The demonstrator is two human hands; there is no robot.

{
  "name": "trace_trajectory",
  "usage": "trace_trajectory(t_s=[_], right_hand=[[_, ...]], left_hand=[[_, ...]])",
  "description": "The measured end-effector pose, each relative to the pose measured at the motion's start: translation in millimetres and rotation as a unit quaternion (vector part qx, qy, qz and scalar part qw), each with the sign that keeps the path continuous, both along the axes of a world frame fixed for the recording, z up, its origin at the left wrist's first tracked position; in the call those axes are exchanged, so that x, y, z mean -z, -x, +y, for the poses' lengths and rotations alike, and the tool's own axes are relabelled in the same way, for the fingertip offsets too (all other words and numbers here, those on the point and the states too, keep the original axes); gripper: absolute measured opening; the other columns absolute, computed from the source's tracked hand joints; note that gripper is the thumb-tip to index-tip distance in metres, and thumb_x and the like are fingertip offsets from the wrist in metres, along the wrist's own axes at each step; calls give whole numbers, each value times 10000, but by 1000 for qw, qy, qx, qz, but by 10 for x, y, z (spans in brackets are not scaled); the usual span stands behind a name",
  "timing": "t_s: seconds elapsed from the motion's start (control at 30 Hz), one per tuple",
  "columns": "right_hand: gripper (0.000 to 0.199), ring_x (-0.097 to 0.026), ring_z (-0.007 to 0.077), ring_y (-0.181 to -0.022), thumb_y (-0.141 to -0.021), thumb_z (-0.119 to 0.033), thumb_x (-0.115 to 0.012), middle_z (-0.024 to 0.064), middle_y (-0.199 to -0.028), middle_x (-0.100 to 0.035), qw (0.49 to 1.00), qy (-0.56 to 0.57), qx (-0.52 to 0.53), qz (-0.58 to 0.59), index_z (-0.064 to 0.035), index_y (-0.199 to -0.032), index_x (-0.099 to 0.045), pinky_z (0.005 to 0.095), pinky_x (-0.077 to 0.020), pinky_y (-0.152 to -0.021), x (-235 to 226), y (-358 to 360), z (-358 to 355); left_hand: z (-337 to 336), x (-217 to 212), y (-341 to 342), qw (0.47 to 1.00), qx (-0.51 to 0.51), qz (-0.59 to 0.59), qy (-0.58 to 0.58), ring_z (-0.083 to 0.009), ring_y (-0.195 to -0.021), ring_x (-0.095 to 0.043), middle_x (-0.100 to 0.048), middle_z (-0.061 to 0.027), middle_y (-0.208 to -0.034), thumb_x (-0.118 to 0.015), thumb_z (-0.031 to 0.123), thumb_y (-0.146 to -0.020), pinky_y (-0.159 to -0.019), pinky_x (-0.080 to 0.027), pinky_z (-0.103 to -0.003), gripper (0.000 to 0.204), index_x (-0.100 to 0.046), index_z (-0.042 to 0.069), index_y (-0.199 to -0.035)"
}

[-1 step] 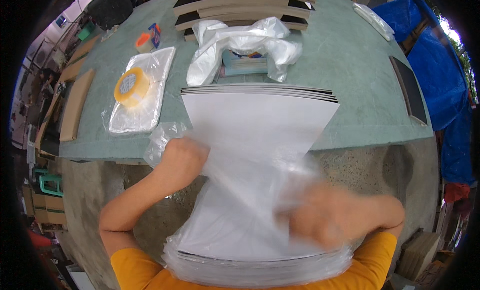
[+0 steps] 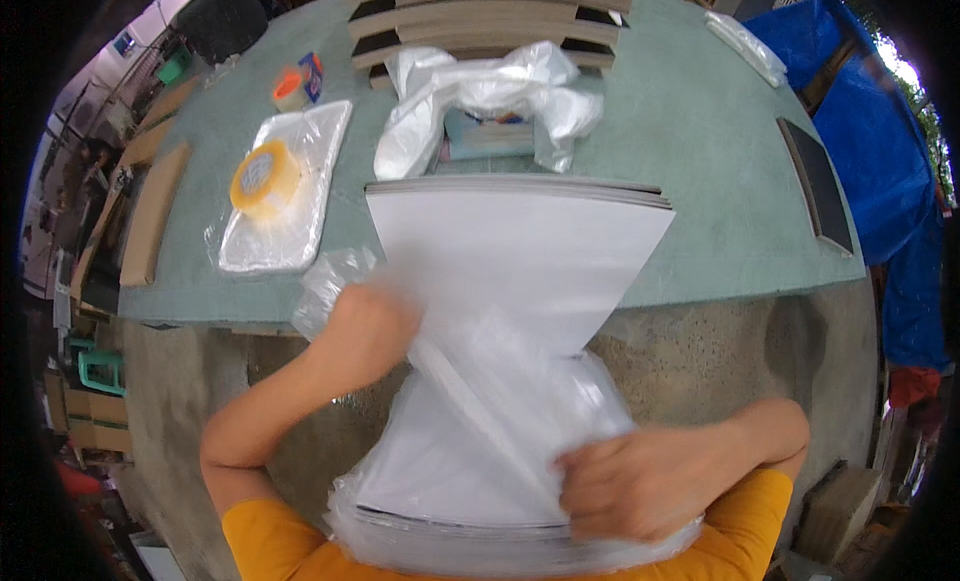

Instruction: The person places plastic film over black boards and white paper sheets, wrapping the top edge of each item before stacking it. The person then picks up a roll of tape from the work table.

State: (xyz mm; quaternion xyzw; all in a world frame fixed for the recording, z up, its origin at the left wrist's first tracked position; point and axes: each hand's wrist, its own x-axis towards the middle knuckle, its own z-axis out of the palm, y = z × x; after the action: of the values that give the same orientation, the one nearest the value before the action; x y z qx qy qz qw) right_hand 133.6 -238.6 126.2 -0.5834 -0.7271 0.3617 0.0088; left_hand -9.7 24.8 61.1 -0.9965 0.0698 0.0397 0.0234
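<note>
A stack of white-faced boards point(image 2: 520, 251) juts over the near edge of the table, its dark layered edges showing at the far end. Closer to my body lies a second white stack point(image 2: 430, 456), wrapped in see-through plastic. A see-through plastic bag point(image 2: 480, 386) stretches in folds across the place where the two meet. My left hand point(image 2: 368, 333), slightly blurred, is closed on bunched plastic at the left edge of the upper stack. Low on the right, my right hand point(image 2: 630, 481) is closed with its fingertips pinching the plastic over the wrapped stack.
On the green table point(image 2: 700, 161), a roll of yellowish tape point(image 2: 264, 181) rests on flat plastic bags point(image 2: 285, 243). Behind the boards sits a crumpled white plastic bag point(image 2: 415, 131), with stacked grey boards point(image 2: 490, 26) beyond. A dark board point(image 2: 815, 186) lies near the right edge.
My right hand has moved down, and its blur has lessened. The plastic's right side has come down with it, baring more of the upper stack. My left hand stays nearly in place.
</note>
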Motion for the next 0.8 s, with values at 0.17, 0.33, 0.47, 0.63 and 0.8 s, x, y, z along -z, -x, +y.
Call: trace_trajectory(t_s=[0.17,0.33,0.47,0.63,0.8], right_hand=[[176,-553,316,-811,-748,-148,-466,189,-826,-559,964,86,161,-195,14,-757,-535,423,-438,-720,234,-378,18],[227,-559,299,-864,-684,-135,-564,176,-878,-584,825,-307,149,-450,-5,-870,-568,421,-429,-782,343,-507,-140],[234,-561,279,-851,-674,-92,-577,149,-913,-578,950,57,132,-277,-2,-889,-554,411,-433,-756,-97,-148,4],[232,-549,249,-716,-656,-97,-576,112,-804,-555,727,-449,504,-125,-9,-864,-525,349,-428,-644,-148,-470,-44],[418,-535,279,-762,-511,-37,-563,119,-829,-544,796,-497,320,-133,-12,-926,-519,365,-422,-697,368,-166,148]], left_hand=[[-429,-597,186,957,152,13,248,-249,-713,-587,-591,-70,-830,-524,161,-684,-493,-443,-347,138,-560,66,-778],[-518,-463,101,969,101,188,128,-271,-648,-595,-592,-127,-780,-547,193,-722,-498,-450,-354,182,-547,60,-846],[-236,-133,102,986,-20,167,12,-280,-632,-584,-577,-137,-689,-543,190,-725,-525,-454,-365,154,-536,49,-786],[-99,-108,341,917,-52,94,384,-235,-572,-558,-548,-113,-619,-563,183,-754,-522,-435,-302,154,-519,53,-685],[534,-160,132,781,-430,-358,278,-217,-729,-534,-540,-129,-814,-566,42,-738,-592,-440,-284,231,-547,32,-968]])
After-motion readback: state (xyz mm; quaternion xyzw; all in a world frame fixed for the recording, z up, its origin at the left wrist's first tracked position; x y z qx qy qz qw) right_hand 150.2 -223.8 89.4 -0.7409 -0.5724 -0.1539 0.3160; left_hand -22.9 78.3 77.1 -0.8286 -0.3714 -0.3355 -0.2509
